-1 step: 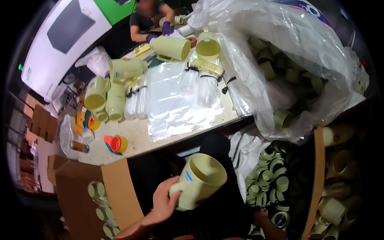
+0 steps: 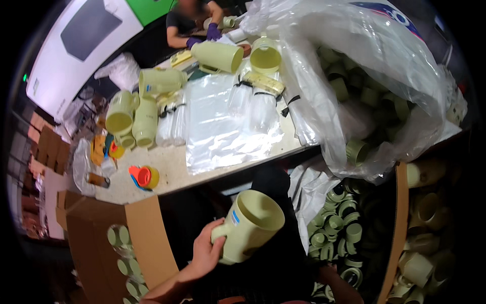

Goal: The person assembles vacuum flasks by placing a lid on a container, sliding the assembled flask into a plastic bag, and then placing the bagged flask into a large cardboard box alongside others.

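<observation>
Cluttered worktop (image 2: 167, 169) carries pale-green mugs and clear bags. Left hand (image 2: 206, 251) grips a mug (image 2: 250, 225) by its handle; right hand unseen. Bagging probably follows.

At the lower left of the frame stands an open brown cardboard box (image 2: 147, 238), pale green round lids showing inside it. A large clear plastic sack (image 2: 364, 76) fills the upper right, packed with pale green cups. Flat clear plastic bags (image 2: 217, 121) lie stacked at centre on the beige table. A small blue label (image 2: 235, 218) sits on the pale green plastic jug (image 2: 250, 225) at lower centre. A white panel with a dark grey rectangular screen (image 2: 88, 28) occupies the upper left.
</observation>
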`<state>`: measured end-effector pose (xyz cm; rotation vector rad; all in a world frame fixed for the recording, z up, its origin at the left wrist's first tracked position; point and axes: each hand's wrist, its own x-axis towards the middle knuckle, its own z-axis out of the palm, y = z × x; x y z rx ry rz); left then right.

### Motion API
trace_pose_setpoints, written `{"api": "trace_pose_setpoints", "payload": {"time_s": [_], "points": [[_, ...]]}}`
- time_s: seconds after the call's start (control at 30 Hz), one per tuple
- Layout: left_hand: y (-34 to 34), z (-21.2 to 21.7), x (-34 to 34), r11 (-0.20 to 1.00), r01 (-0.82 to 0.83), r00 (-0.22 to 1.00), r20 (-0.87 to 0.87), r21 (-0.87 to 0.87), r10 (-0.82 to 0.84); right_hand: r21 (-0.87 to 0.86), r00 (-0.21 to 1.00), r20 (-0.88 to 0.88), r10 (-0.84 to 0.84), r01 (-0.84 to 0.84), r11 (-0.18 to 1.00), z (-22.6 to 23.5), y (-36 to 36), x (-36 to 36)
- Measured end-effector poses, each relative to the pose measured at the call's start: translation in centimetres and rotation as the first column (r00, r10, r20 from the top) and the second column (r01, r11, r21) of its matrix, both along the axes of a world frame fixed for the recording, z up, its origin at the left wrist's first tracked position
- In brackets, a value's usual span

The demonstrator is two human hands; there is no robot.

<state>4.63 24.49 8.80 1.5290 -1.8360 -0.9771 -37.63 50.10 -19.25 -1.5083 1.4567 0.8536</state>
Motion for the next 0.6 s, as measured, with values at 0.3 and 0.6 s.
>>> {"api": "trace_pose_setpoints", "payload": {"time_s": [0.3,0.6], "points": [[-1.9,1.4,1.8,0.986,0.141,0.985,-0.109,0.087,-0.131,-0.079,0.986,0.048,-0.161,0.164,0.983,-3.0,4.4,-3.3],[-1.3,-0.3,2.1,0.961,0.263,0.914,-0.341,0.082,-0.22,-0.626,0.6,0.78,0.18,0.748,0.219,29.8,-26.8,10.3]]}}
